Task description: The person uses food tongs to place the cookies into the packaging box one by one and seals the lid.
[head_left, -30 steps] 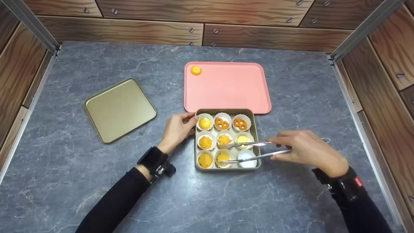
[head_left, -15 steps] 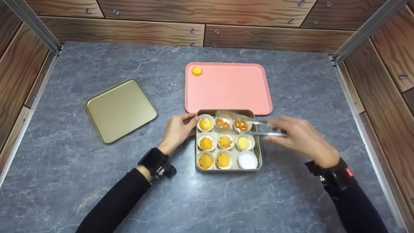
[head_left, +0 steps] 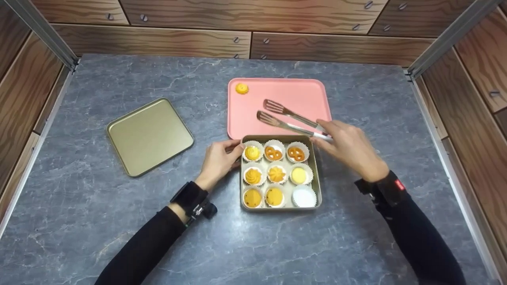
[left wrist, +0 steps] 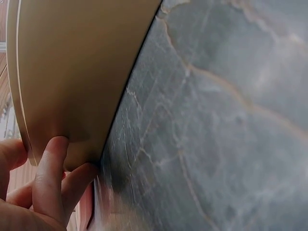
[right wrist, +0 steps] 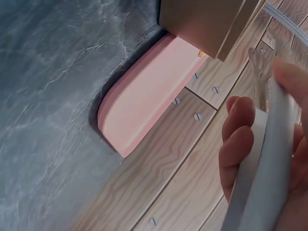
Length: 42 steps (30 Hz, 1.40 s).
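Observation:
Tongs [head_left: 295, 123] with slotted heads are held in my right hand [head_left: 352, 148], their arms apart over the pink tray [head_left: 313, 93] and nothing between them. At the tray's far left corner sits a small yellow pastry [head_left: 242, 88]. In front of the tray stands a gold square tin [head_left: 281, 208] of paper cups, most holding small pastries. The near right paper cup [head_left: 304, 196] shows only white. My left hand [head_left: 219, 158] grips the tin's far left corner, thumb at the rim. In the left wrist view, its fingers [left wrist: 50, 178] press the outer wall.
A gold rectangular lid [head_left: 150, 136] lies on the marbled table [head_left: 190, 245] to the left. Wood-patterned panels [head_left: 190, 41] stand behind and at both sides, with metal posts [head_left: 447, 37] at the back corners.
My right hand has carried the tongs from above the tin's near rows, away from me over the far row, to above the pink tray. My left hand stays at the tin.

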{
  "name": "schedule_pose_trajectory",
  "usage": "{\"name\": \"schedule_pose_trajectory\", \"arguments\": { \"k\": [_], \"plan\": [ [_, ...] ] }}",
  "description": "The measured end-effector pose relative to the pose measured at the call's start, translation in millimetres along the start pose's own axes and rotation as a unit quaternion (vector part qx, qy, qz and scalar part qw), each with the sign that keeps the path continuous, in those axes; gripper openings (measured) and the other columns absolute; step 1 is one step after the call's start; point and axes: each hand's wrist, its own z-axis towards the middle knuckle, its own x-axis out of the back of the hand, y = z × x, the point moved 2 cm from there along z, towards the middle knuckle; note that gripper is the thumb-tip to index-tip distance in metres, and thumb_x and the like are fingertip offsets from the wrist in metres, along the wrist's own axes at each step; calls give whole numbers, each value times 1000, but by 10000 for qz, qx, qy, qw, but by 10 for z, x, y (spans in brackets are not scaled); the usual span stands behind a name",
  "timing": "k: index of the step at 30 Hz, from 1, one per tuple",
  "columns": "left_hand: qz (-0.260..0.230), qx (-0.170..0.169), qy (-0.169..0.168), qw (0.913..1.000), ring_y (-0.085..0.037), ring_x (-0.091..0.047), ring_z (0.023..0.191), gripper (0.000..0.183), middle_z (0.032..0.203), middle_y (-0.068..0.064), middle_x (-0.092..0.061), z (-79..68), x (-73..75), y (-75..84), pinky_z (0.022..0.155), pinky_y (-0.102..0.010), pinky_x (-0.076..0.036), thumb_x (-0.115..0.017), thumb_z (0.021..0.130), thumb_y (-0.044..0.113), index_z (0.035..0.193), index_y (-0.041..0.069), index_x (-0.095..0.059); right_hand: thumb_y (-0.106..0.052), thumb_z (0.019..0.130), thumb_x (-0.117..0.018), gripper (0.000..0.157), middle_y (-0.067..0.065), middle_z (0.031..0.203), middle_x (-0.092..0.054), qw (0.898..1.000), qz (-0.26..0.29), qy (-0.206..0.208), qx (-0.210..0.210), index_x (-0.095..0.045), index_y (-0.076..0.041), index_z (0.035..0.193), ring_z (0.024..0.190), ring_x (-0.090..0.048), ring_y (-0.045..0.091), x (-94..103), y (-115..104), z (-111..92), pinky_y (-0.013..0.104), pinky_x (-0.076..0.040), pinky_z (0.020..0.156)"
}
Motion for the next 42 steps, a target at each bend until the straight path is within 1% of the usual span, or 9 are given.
{"name": "schedule_pose_trajectory", "arguments": {
  "k": [5,9,11,14,17,25,30,35,42],
  "plan": [
    [23,41,-16,10000,-24,-75,101,35,122,-18,-73,-1,9,2,74,-25,-65,-69,100,18,131,1,-69,-20,95,-77,54,22,106,-71,9998,78,-123,-100,-58,4,139,80,-68,33,-74,3,145,47,-61,65],
    [57,36,-68,10000,-23,-75,100,36,123,-19,-72,6,8,13,74,-25,-65,-69,100,18,132,1,-68,-22,96,-77,49,19,109,-71,9988,211,-178,-412,-61,0,136,84,-69,32,-115,-3,253,49,-60,68],
    [72,9,-93,9999,-23,-75,99,36,122,-19,-72,16,7,16,74,-25,-65,-69,100,18,132,1,-68,-25,95,-78,47,17,109,-73,9983,92,-146,-562,-63,-3,134,81,-70,32,-132,-2,307,49,-60,64],
    [93,-38,-133,9999,-23,-75,99,36,122,-19,-73,25,8,16,74,-25,-65,-69,100,17,132,0,-67,-28,93,-79,46,17,107,-74,9975,-235,-45,-660,-66,-6,131,75,-69,33,-152,-5,395,49,-58,55],
    [77,-56,-158,9998,-24,-75,100,36,121,-19,-73,24,9,14,74,-25,-65,-69,100,17,132,0,-67,-31,92,-80,45,15,100,-74,9960,-469,-1,-758,-68,-8,130,70,-68,33,-187,-9,484,48,-55,50],
    [58,-86,-124,9999,-24,-75,97,36,121,-18,-73,9,6,-5,73,-25,-65,-69,100,18,131,0,-68,-35,93,-78,47,13,99,-71,9925,-523,-395,-1030,-67,-8,130,78,-68,34,-323,-35,714,53,-59,60],
    [-33,-202,-89,9998,-27,-76,97,34,119,-20,-73,11,9,-2,73,-26,-65,-69,100,16,129,-1,-69,-37,95,-76,46,12,95,-69,9927,-582,-373,-985,-67,-6,128,77,-66,33,-397,-44,855,53,-59,61],
    [6,-197,-102,9998,-26,-76,97,35,118,-19,-74,11,10,7,73,-27,-66,-69,100,17,130,0,-69,-36,95,-75,40,12,90,-67,9925,-534,-469,-995,-70,-4,118,77,-64,33,-448,-38,979,51,-57,64],
    [92,-87,-132,9998,-23,-75,97,36,122,-19,-73,15,11,1,73,-24,-65,-69,100,19,132,1,-68,-34,97,-74,32,12,90,-66,9893,-346,-773,-1191,-70,-5,109,81,-61,31,-515,13,1056,50,-53,72]
  ]
}}
